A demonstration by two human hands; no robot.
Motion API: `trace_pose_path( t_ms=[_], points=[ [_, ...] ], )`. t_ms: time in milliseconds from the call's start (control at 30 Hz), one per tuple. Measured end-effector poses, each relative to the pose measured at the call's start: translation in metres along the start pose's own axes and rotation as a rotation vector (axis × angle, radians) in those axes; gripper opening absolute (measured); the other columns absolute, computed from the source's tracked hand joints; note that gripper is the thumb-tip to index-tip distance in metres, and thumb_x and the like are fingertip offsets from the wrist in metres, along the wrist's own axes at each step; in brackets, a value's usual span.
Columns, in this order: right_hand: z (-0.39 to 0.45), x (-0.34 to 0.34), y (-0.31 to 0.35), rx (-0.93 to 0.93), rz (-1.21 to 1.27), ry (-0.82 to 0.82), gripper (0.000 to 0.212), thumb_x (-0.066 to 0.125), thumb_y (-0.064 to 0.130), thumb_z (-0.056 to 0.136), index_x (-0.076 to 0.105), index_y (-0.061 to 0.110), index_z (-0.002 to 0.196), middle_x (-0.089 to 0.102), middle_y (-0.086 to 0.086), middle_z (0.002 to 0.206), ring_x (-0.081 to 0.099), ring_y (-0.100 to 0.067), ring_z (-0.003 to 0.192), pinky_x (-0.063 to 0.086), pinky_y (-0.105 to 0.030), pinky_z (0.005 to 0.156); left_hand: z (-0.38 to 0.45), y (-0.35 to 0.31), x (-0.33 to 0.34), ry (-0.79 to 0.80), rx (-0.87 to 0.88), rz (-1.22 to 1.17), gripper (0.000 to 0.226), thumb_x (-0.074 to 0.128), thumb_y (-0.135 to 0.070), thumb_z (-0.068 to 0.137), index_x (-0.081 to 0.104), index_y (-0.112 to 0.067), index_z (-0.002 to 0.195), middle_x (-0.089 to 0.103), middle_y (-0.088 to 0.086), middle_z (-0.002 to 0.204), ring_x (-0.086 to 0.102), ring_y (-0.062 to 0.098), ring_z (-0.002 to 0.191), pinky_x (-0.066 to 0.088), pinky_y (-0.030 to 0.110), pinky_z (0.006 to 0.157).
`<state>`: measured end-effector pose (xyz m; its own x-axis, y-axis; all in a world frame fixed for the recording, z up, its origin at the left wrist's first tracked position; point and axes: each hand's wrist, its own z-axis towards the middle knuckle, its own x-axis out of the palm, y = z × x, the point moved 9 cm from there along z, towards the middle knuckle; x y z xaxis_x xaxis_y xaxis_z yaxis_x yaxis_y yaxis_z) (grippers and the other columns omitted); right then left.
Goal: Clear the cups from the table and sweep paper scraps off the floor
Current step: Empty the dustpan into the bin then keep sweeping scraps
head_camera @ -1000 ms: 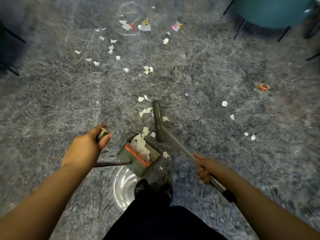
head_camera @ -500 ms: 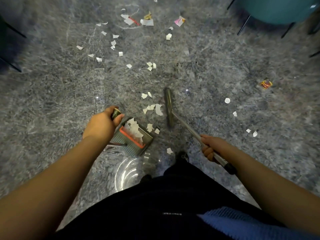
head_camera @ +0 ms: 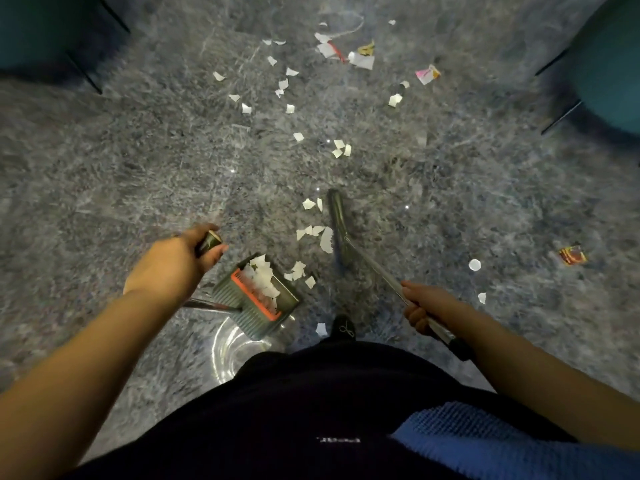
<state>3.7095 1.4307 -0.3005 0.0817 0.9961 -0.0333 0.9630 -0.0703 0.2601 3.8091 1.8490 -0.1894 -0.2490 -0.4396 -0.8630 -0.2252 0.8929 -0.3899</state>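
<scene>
My left hand (head_camera: 175, 263) grips the top of the long handle of a grey-green dustpan (head_camera: 258, 299), which rests on the grey floor with white paper scraps (head_camera: 265, 280) piled inside by its orange comb. My right hand (head_camera: 424, 304) grips the metal pole of a broom, whose dark head (head_camera: 337, 225) stands on the floor just right of the pan. Loose scraps (head_camera: 317, 233) lie between the broom head and the pan's mouth. More scraps (head_camera: 282, 86) and coloured wrappers (head_camera: 360, 57) are scattered farther ahead.
Teal chairs with thin dark legs stand at the far left (head_camera: 45, 32) and far right (head_camera: 609, 64). A red wrapper (head_camera: 571, 255) and white bits (head_camera: 474, 265) lie to the right. My dark shoe (head_camera: 343, 329) is below the broom, beside a bright reflection (head_camera: 232, 351) on the floor.
I have stepped forward. The broom head has swung away from the pan's mouth, out ahead beside the loose scraps. The dustpan has shifted forward with my left hand.
</scene>
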Motion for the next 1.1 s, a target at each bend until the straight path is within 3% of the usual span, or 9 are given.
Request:
trace_pose_path(
  t_ms=[200, 433, 567, 633, 700, 833, 933, 1100],
  points=[
    [0.013, -0.017, 0.042, -0.007, -0.055, 0.021, 0.04, 0.036, 0.022, 0.105, 0.039, 0.028, 0.144, 0.035, 0.002, 0.044, 0.03, -0.005, 0.028, 0.027, -0.012, 0.029, 0.002, -0.021, 0.029, 0.002, -0.065, -0.04, 0.047, 0.058, -0.052, 0.091, 0.053, -0.034, 0.134, 0.068, 0.013, 0.115, 0.063, 0.036, 0.106, 0.052, 0.044, 0.088],
    [0.03, -0.025, 0.081, -0.036, -0.094, 0.019, 0.043, 0.032, 0.02, 0.106, 0.033, 0.027, 0.148, 0.03, -0.001, 0.058, 0.029, -0.005, 0.028, 0.026, -0.011, 0.03, 0.03, -0.054, 0.039, -0.028, -0.065, -0.045, 0.045, 0.056, -0.05, 0.093, 0.052, -0.032, 0.135, 0.067, 0.013, 0.115, 0.062, 0.035, 0.104, 0.05, 0.041, 0.083],
    [0.042, -0.023, 0.101, -0.017, -0.12, 0.008, 0.041, 0.031, 0.018, 0.106, 0.036, 0.027, 0.145, 0.04, -0.002, 0.044, 0.031, -0.005, 0.027, 0.028, -0.011, 0.03, 0.034, -0.074, 0.053, -0.022, -0.035, -0.058, 0.045, 0.056, -0.05, 0.093, 0.052, -0.031, 0.134, 0.067, 0.012, 0.11, 0.063, 0.034, 0.1, 0.048, 0.037, 0.077],
    [0.051, -0.022, 0.108, -0.006, -0.151, -0.006, 0.039, 0.033, 0.017, 0.105, 0.039, 0.026, 0.143, 0.042, -0.003, 0.053, 0.032, -0.006, 0.031, 0.028, -0.011, 0.031, 0.036, -0.078, 0.054, -0.033, -0.029, -0.075, 0.048, 0.055, -0.054, 0.092, 0.051, -0.032, 0.135, 0.068, 0.01, 0.111, 0.063, 0.032, 0.101, 0.044, 0.033, 0.073],
    [0.061, -0.018, 0.112, 0.006, -0.223, -0.024, 0.038, 0.036, 0.016, 0.104, 0.042, 0.022, 0.141, 0.039, -0.003, 0.062, 0.031, -0.008, 0.039, 0.027, -0.012, 0.033, 0.036, -0.08, 0.053, -0.038, -0.025, -0.068, 0.053, 0.051, -0.06, 0.089, 0.05, -0.034, 0.136, 0.069, 0.007, 0.11, 0.064, 0.031, 0.099, 0.043, 0.032, 0.071],
    [0.078, -0.003, 0.108, 0.053, -0.355, 0.002, 0.038, 0.035, 0.015, 0.105, 0.042, 0.019, 0.142, 0.039, -0.005, 0.06, 0.032, -0.012, 0.039, 0.03, -0.016, 0.033, 0.03, -0.074, 0.054, -0.049, -0.05, -0.006, 0.05, 0.05, -0.059, 0.091, 0.049, -0.037, 0.136, 0.069, 0.007, 0.11, 0.064, 0.033, 0.099, 0.039, 0.031, 0.07],
    [0.08, 0.014, 0.105, 0.042, -0.469, 0.054, 0.04, 0.034, 0.014, 0.105, 0.035, 0.013, 0.145, 0.039, -0.007, 0.059, 0.035, -0.014, 0.035, 0.031, -0.022, 0.034, 0.029, -0.075, 0.058, -0.014, -0.069, 0.0, 0.049, 0.05, -0.057, 0.092, 0.047, -0.036, 0.137, 0.068, 0.008, 0.11, 0.064, 0.033, 0.1, 0.047, 0.035, 0.075],
    [0.074, 0.038, 0.083, 0.138, -0.576, 0.182, 0.044, 0.037, 0.017, 0.105, 0.031, 0.023, 0.148, 0.041, -0.004, 0.047, 0.032, -0.012, 0.034, 0.031, -0.02, 0.033, 0.033, -0.08, 0.058, 0.01, -0.048, -0.045, 0.049, 0.05, -0.055, 0.093, 0.047, -0.035, 0.137, 0.067, 0.008, 0.112, 0.063, 0.031, 0.1, 0.053, 0.04, 0.08]
  ],
)
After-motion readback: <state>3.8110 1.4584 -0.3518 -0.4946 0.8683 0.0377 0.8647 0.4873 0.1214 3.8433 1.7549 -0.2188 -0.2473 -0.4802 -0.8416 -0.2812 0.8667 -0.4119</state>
